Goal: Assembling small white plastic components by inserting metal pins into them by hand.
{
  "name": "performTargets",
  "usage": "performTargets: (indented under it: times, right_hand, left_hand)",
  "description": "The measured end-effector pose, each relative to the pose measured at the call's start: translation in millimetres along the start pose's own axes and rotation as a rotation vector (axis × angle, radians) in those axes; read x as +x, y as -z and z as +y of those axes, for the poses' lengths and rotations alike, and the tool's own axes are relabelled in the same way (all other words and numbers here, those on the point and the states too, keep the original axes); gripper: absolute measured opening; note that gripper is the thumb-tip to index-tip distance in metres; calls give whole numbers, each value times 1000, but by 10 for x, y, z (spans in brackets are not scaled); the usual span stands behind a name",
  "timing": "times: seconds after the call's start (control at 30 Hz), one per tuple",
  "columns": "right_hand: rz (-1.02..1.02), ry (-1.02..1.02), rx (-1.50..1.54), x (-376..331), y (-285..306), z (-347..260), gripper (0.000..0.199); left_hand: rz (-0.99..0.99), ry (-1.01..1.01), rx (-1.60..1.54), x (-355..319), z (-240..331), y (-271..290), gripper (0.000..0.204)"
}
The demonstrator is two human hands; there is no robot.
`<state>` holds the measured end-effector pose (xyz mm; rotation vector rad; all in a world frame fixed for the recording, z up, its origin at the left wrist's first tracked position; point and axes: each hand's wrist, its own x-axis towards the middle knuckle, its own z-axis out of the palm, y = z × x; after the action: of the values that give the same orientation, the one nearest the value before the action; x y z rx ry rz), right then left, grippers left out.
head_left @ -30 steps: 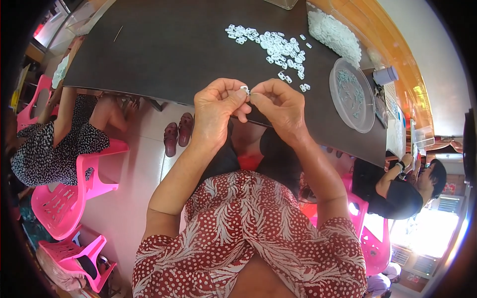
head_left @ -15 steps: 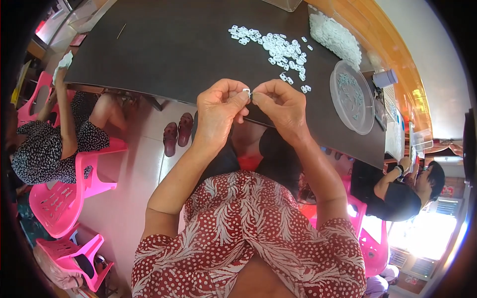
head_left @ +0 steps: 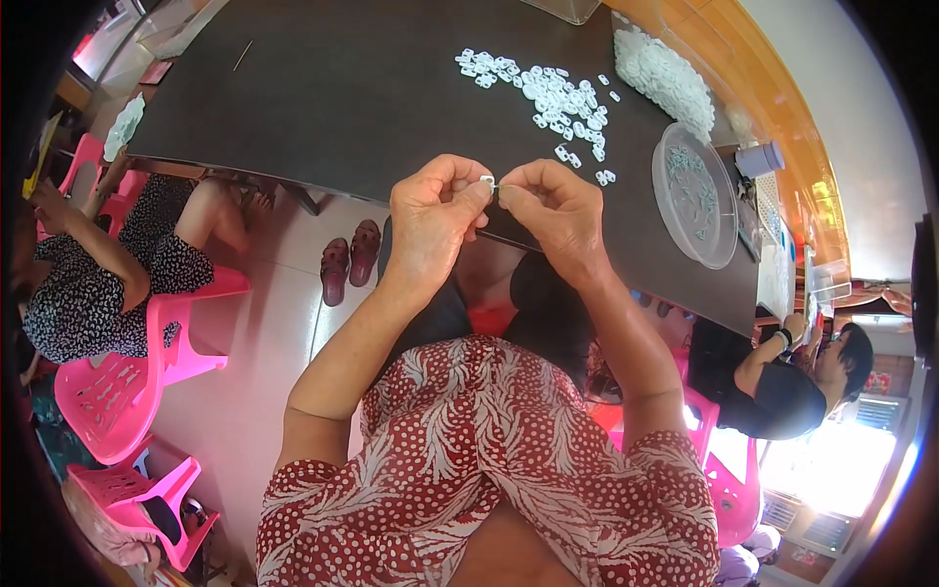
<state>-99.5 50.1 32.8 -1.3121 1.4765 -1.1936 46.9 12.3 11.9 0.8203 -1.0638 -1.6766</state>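
Between the thumb and fingers of my left hand [head_left: 435, 215] is a small white plastic piece [head_left: 487, 180], mostly covered by the fingertips. My right hand [head_left: 558, 210] pinches a tiny dark piece [head_left: 500, 183] right beside it; its kind is too small to make out. Both hands meet just above the table's near edge. Beyond them lies a loose pile of small white oval plastic pieces with holes [head_left: 558, 96]. To the right, a round clear plastic tray [head_left: 724, 249] holds many small greenish thin parts [head_left: 693, 191].
A clear bag of white pieces [head_left: 665, 78] sits at the dark table's [head_left: 323, 88] far right, near a grey-lidded container [head_left: 759, 158]. One person [head_left: 108, 264] sits on the left by pink chairs [head_left: 117, 396]; another [head_left: 792, 386] is on the right. Dark red sandals [head_left: 350, 262] rest on the floor.
My hands stay nearly in place, still pinching the small pieces. The person on the left has drawn an arm back from the table and now holds something yellow.
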Motion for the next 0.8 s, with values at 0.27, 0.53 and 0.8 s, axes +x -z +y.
performTargets:
  times: [0.27,0.53,0.8]
  right_hand:
    - [22,65,6,10,-28,53,7]
    - [-23,-11,-31,-8,8,28,8]
    - [0,-18,41,-4,-55,77,10]
  left_hand:
    - [3,14,31,-6,-1,-17,5]
    - [-19,-82,161,-24,-65,11,9]
    - [20,-126,242,-38,-69,-4,8]
